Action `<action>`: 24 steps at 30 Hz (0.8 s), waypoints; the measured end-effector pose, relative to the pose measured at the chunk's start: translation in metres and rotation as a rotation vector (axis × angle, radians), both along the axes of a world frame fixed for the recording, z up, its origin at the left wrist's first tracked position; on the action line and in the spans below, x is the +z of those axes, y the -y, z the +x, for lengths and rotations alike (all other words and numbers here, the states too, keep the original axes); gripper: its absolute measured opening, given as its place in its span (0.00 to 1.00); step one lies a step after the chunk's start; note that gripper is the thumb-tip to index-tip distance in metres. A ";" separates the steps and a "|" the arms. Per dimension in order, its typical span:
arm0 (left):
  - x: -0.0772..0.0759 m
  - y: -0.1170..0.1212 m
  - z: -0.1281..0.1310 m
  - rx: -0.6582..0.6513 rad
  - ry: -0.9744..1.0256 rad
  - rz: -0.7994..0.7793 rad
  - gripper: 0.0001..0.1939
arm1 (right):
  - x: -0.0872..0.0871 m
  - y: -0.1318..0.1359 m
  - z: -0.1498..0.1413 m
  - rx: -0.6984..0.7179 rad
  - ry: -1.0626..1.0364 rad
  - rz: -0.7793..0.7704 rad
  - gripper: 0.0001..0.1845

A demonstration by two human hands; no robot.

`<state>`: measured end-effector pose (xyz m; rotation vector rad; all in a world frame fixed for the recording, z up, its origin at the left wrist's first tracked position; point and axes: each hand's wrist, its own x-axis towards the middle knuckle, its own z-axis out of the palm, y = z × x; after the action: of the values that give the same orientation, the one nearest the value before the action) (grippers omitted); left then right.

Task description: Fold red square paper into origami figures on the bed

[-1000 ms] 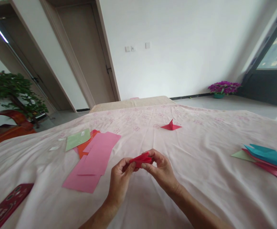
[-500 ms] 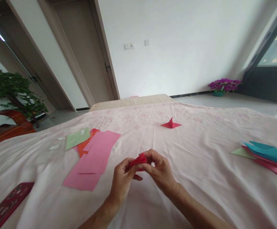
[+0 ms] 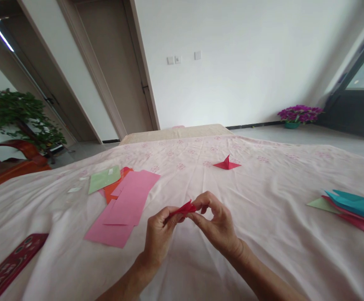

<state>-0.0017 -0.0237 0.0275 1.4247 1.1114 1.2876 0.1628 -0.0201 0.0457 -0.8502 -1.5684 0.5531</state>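
Note:
A small piece of folded red paper (image 3: 185,208) is held just above the cloth, in front of me. My left hand (image 3: 159,234) pinches its left part between thumb and fingers. On its right end, the thumb and index finger of my right hand (image 3: 218,221) are closed. Fingertips cover parts of the paper, so its full shape is hidden. Farther back, a folded red paper piece (image 3: 227,163) with a raised point stands on the cloth. Pink paper sheets (image 3: 128,205) lie overlapping to the left of my hands.
A green packet (image 3: 104,179) and orange paper (image 3: 111,191) lie by the pink sheets. Folded blue paper (image 3: 356,205) rests on red and pale green pieces at the right. A dark red patterned object (image 3: 12,267) is at the near left. The pale cloth (image 3: 263,259) is wrinkled.
My right hand's fingers have shifted on the red paper, with the thumb and index finger now at its right end. The paper looks flatter and more tilted. The view has shifted slightly.

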 end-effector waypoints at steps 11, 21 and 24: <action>0.005 -0.003 -0.009 0.025 -0.224 0.214 0.08 | 0.008 0.002 0.001 0.104 0.025 -0.147 0.07; 0.019 -0.010 -0.022 -0.037 -0.347 0.350 0.09 | 0.044 0.002 0.017 0.206 0.262 -0.237 0.10; 0.021 -0.010 -0.022 -0.045 -0.353 0.346 0.09 | 0.047 0.004 0.018 0.177 0.318 -0.248 0.14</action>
<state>-0.0237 -0.0137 0.0484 1.9828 1.1084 1.2697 0.1803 -0.0244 0.0930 -1.0304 -1.9039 0.7809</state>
